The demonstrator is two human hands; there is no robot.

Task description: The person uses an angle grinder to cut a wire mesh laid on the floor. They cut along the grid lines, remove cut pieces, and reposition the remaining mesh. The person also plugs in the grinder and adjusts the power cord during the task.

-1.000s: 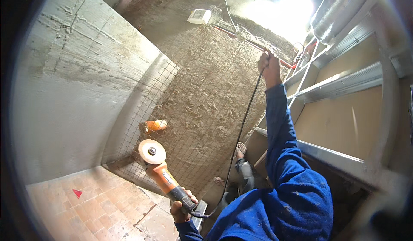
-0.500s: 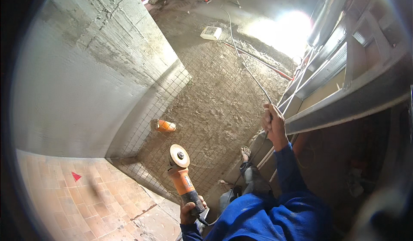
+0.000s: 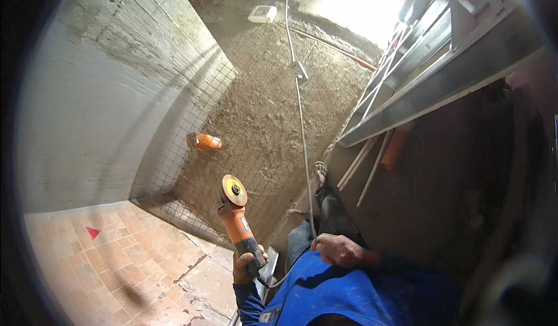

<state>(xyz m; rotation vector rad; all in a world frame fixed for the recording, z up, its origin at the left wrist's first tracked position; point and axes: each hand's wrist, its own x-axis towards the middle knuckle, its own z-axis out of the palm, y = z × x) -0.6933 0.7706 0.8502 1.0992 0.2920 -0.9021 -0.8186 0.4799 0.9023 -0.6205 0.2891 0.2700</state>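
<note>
An orange and black angle grinder (image 3: 237, 224) with a round disc stands tilted upward in my left hand (image 3: 241, 266), whose fingers wrap round its dark rear body. Close to my waist, my right hand (image 3: 342, 250) is closed on the grinder's grey power cable (image 3: 303, 140). From that hand the cable stretches away over the rough ground, through a pale plug connection (image 3: 299, 72), toward the far side. A shorter loop of it runs beside my blue clothing to the grinder's lower end. The right fingertips are partly hidden.
Wire mesh (image 3: 168, 163) lies over rough ground and bends up the grey wall (image 3: 93, 140). An orange pipe end (image 3: 208, 142) pokes through it. Tiles (image 3: 110, 256) lie at left; a metal beam (image 3: 442, 64) and thin pipes (image 3: 372, 166) are at right. A white box (image 3: 263, 14) sits farther off.
My right hand has come back from the far right to my waist, drawing the cable nearer and straighter. The plug connection has shifted left. My left hand keeps hold of the angle grinder.
</note>
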